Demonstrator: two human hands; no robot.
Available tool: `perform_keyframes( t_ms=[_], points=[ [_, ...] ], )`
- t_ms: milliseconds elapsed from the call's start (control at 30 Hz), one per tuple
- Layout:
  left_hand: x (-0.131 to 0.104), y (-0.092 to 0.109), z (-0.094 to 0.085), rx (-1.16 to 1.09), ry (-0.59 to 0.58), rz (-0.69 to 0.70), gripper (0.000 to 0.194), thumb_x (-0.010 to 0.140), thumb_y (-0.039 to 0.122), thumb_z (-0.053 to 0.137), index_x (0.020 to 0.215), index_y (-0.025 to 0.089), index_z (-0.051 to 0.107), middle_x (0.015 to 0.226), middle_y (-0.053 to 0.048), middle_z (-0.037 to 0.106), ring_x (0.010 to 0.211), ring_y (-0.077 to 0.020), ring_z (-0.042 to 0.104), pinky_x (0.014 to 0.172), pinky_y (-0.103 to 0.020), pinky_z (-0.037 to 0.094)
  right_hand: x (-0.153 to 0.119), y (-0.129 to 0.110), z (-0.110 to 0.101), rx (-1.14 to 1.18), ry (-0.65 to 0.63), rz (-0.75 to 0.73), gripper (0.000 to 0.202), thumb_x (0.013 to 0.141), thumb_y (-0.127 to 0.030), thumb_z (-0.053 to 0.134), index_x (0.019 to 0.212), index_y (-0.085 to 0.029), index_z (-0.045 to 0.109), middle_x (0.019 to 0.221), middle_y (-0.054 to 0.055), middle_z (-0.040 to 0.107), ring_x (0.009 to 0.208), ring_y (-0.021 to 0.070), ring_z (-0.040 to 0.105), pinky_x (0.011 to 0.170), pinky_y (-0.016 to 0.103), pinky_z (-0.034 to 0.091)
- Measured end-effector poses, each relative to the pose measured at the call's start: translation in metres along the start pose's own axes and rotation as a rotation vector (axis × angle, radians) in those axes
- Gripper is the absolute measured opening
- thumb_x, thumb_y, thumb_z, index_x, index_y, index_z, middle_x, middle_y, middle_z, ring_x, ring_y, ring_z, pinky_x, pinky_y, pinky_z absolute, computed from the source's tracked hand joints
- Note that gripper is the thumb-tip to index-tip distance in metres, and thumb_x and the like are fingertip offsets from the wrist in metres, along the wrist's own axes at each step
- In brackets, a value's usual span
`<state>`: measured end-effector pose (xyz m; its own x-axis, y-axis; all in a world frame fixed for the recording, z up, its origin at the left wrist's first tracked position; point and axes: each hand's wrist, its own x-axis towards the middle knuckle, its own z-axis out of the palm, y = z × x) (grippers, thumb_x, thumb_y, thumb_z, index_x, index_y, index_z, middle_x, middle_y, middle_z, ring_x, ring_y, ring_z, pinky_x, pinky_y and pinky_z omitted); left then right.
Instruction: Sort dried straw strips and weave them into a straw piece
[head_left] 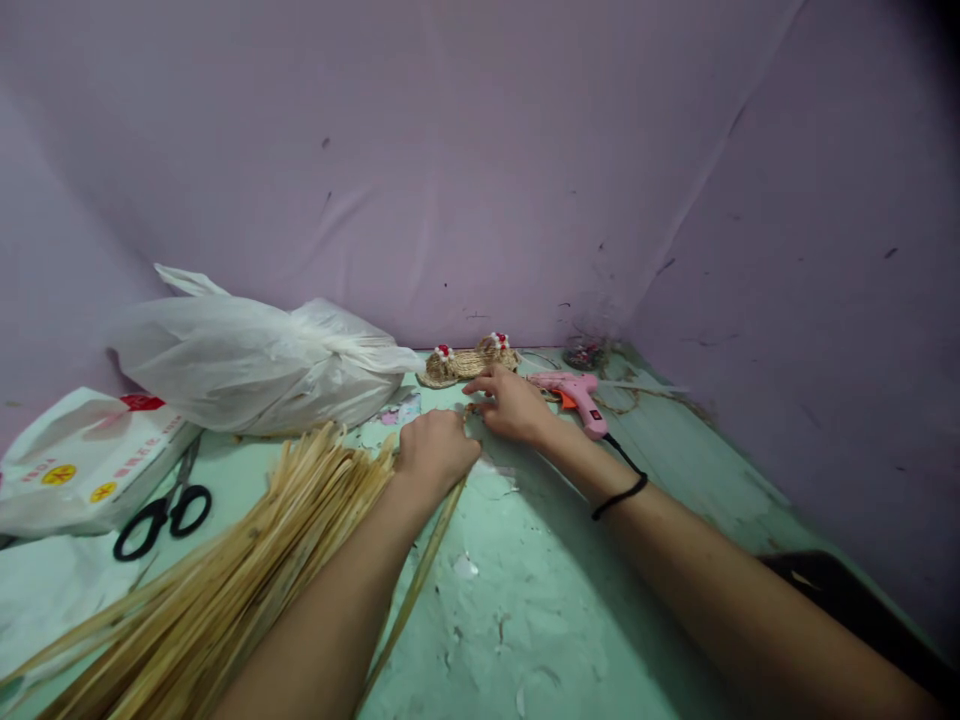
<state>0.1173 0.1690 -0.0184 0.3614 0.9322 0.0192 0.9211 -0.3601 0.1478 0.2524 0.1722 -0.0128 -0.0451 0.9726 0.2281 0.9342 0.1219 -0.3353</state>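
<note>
My left hand [435, 450] is closed on a long dried straw strip [424, 575], which trails from under it toward the near edge. A short twisted end of the strip [471, 410] shows between my two hands. My right hand [514, 405] is just beside that end, its fingers stretched forward and apart; its thumb side is close to the strip, and I cannot tell whether it touches. Beyond my fingers lie woven straw slippers [469, 365] with red and white bead flowers. By my left forearm a thick bundle of straw strips [247, 560] is spread out.
A pink glue gun [577, 395] with its black cord lies right of my right hand. A small container of beads [585, 352] is in the far corner. At left are a white plastic bag [262, 365], a printed white package [90, 455] and black-handled scissors [161, 515]. Purple sheeting [480, 200] encloses the green tabletop [540, 600].
</note>
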Motion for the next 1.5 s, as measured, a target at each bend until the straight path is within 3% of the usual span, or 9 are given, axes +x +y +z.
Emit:
perform_keyframes(
  t_ms=[200, 433, 733, 900, 1200, 1367, 1500],
  points=[
    [-0.003, 0.001, 0.0, -0.003, 0.016, -0.014, 0.03, 0.07, 0.029, 0.045, 0.087, 0.019, 0.067, 0.086, -0.013, 0.068, 0.083, -0.0284, 0.063, 0.066, -0.033, 0.045, 0.003, 0.002, 0.011, 0.163, -0.01, -0.05, 0.017, 0.072, -0.018, 0.057, 0.08, -0.015, 0.072, 0.081, 0.007, 0.068, 0.073, 0.0159, 0.06, 0.067, 0.023, 0.041],
    [-0.005, 0.002, 0.001, -0.013, 0.031, -0.04, 0.031, 0.071, 0.029, 0.043, 0.085, 0.019, 0.068, 0.087, -0.014, 0.068, 0.084, -0.03, 0.063, 0.066, -0.036, 0.046, 0.007, 0.006, 0.021, 0.247, -0.019, 0.056, 0.015, 0.067, -0.017, 0.063, 0.078, -0.012, 0.072, 0.071, 0.007, 0.071, 0.065, 0.0158, 0.062, 0.061, 0.022, 0.043],
    [-0.005, 0.001, 0.0, -0.025, 0.021, -0.047, 0.03, 0.072, 0.029, 0.043, 0.086, 0.019, 0.068, 0.086, -0.013, 0.068, 0.083, -0.027, 0.063, 0.066, -0.031, 0.045, -0.003, 0.02, 0.032, 0.404, 0.029, 0.006, 0.019, 0.071, -0.014, 0.061, 0.089, -0.015, 0.069, 0.087, 0.005, 0.069, 0.076, 0.0131, 0.062, 0.069, 0.022, 0.046],
    [-0.005, 0.001, 0.0, -0.029, 0.036, -0.046, 0.03, 0.071, 0.028, 0.042, 0.084, 0.019, 0.068, 0.084, -0.014, 0.068, 0.081, -0.0293, 0.063, 0.064, -0.034, 0.045, -0.004, 0.021, 0.041, 0.425, 0.097, 0.062, 0.019, 0.072, -0.016, 0.061, 0.09, -0.013, 0.066, 0.078, 0.005, 0.069, 0.068, 0.0126, 0.062, 0.064, 0.022, 0.047],
    [0.0, -0.002, 0.007, -0.062, 0.084, -0.105, 0.028, 0.071, 0.03, 0.042, 0.081, 0.021, 0.067, 0.081, -0.012, 0.069, 0.077, -0.0286, 0.063, 0.061, -0.034, 0.045, -0.007, 0.011, 0.028, 0.269, 0.095, -0.005, 0.017, 0.075, -0.018, 0.056, 0.084, -0.016, 0.07, 0.089, 0.006, 0.067, 0.08, 0.015, 0.059, 0.074, 0.024, 0.041],
    [-0.001, -0.002, 0.008, -0.056, 0.092, -0.102, 0.028, 0.071, 0.029, 0.043, 0.081, 0.021, 0.068, 0.081, -0.012, 0.069, 0.078, -0.0296, 0.063, 0.061, -0.035, 0.045, 0.001, 0.009, 0.02, 0.163, 0.014, 0.02, 0.011, 0.068, -0.02, 0.061, 0.072, -0.019, 0.072, 0.079, 0.006, 0.068, 0.075, 0.0186, 0.058, 0.065, 0.026, 0.039],
    [-0.002, -0.002, 0.006, -0.053, 0.04, -0.033, 0.028, 0.07, 0.026, 0.042, 0.077, 0.02, 0.068, 0.081, -0.012, 0.069, 0.079, -0.0292, 0.063, 0.062, -0.034, 0.044, -0.007, 0.009, 0.023, 0.12, 0.029, 0.089, 0.015, 0.073, -0.024, 0.058, 0.08, -0.019, 0.071, 0.082, 0.006, 0.068, 0.077, 0.017, 0.058, 0.064, 0.024, 0.038]
  ],
)
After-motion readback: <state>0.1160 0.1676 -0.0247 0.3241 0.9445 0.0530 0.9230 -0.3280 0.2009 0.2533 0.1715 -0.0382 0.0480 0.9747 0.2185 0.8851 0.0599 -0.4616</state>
